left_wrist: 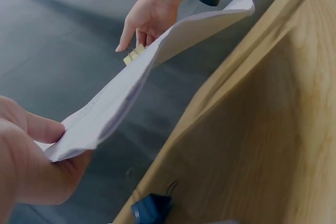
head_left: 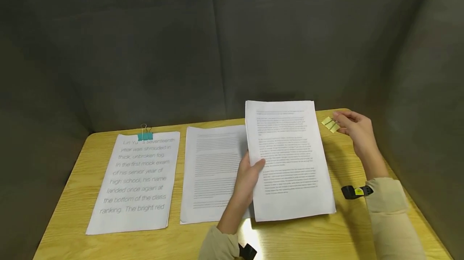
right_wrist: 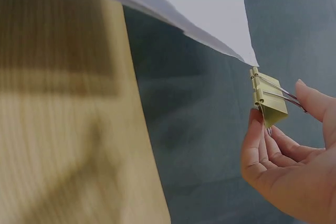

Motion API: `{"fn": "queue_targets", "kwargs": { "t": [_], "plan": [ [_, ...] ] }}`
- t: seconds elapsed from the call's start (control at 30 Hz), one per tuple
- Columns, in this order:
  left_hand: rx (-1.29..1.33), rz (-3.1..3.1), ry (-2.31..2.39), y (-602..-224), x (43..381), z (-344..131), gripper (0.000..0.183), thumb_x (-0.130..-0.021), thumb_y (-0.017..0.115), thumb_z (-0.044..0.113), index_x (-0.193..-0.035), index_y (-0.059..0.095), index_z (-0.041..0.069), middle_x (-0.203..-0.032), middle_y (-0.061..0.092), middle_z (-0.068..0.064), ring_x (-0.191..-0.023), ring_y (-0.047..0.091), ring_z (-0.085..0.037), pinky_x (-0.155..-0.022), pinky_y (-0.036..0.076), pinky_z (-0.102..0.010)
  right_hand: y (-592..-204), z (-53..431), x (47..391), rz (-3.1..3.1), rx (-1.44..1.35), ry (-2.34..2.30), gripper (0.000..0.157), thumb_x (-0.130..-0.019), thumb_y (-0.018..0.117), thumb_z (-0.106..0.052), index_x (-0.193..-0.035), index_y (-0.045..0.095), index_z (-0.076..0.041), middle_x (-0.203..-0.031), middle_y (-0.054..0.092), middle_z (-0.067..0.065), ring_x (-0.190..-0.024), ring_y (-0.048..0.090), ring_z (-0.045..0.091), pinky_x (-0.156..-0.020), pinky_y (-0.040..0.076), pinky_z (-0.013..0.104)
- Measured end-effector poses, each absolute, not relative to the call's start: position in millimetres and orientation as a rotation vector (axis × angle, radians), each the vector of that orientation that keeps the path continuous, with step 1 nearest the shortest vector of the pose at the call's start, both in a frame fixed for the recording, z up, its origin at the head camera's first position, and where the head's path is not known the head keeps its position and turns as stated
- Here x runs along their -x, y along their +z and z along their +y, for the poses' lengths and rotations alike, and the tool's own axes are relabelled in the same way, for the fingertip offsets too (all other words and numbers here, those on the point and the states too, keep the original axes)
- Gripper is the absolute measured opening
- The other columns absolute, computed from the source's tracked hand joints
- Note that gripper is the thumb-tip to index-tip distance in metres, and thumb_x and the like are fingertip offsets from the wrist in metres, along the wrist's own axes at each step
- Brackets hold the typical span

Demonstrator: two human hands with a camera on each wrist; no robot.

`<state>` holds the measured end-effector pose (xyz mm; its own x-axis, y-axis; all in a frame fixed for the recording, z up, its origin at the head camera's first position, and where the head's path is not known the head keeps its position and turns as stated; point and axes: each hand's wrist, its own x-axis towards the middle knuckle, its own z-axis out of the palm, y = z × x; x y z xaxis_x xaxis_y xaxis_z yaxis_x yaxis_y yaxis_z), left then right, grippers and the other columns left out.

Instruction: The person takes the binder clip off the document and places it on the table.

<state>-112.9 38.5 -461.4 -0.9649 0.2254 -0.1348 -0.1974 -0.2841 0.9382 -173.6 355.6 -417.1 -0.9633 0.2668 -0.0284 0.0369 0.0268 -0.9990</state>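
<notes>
A stack of printed sheets (head_left: 290,159) is lifted off the table, its print facing the head camera. My left hand (head_left: 247,177) grips it at the left edge, thumb on the front and fingers behind, hidden in the head view. Seen from the left wrist, the stack (left_wrist: 118,98) bends along its length. Beyond its right edge, my right hand (head_left: 357,131) pinches a yellow binder clip (head_left: 330,124) by its wire handles. The right wrist view has the thumb on one handle and the fingers beneath the clip (right_wrist: 272,98), close to a corner of the sheets.
On the wooden table (head_left: 290,240), a large-print stack (head_left: 137,187) lies at the left with a teal binder clip (head_left: 145,136) on its top edge. Another printed stack (head_left: 214,171) lies in the middle, partly behind the lifted one. A dark curtain (head_left: 145,50) hangs behind the table.
</notes>
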Motion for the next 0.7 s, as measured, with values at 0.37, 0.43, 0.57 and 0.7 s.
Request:
{"fn": "queue_targets", "kwargs": {
  "t": [0.37,0.43,0.57,0.7],
  "plan": [
    [-0.002,1.665,2.314,-479,110,67,0.048,-0.104,0.048,0.005,-0.152,0.042,0.005,-0.141,0.058,-0.011,-0.129,0.055,-0.03,-0.107,0.045,-0.044,-444,383,157,-2.156,0.444,2.081,0.01,-0.097,0.075,-0.024,-0.102,0.068,-0.018,-0.088,0.071,-0.015,-0.077,0.063,0.004,-0.066,0.054,0.016],
    [0.013,1.677,2.303,-482,109,74,0.048,-0.103,0.049,0.004,-0.151,0.044,0.005,-0.139,0.06,-0.011,-0.128,0.057,-0.029,-0.106,0.046,-0.043,-451,387,154,-2.193,0.468,2.06,0.012,-0.098,0.074,-0.025,-0.104,0.067,-0.018,-0.088,0.07,-0.016,-0.077,0.063,0.003,-0.066,0.054,0.016],
    [0.033,1.687,2.291,-488,110,85,0.046,-0.101,0.05,0.002,-0.148,0.047,0.004,-0.132,0.064,-0.01,-0.12,0.061,-0.027,-0.101,0.049,-0.041,-462,394,147,-2.276,0.51,2.013,0.029,-0.098,0.073,-0.028,-0.116,0.061,-0.01,-0.087,0.069,-0.019,-0.077,0.063,0.003,-0.067,0.053,0.016],
    [0.078,1.72,2.253,-496,114,94,0.044,-0.1,0.051,0.002,-0.144,0.05,0.004,-0.126,0.066,-0.01,-0.113,0.063,-0.024,-0.096,0.051,-0.039,-470,399,143,-2.332,0.561,2.002,0.047,-0.099,0.072,-0.03,-0.129,0.054,0.001,-0.088,0.066,-0.018,-0.079,0.063,0.002,-0.07,0.055,0.017]
  ]
}}
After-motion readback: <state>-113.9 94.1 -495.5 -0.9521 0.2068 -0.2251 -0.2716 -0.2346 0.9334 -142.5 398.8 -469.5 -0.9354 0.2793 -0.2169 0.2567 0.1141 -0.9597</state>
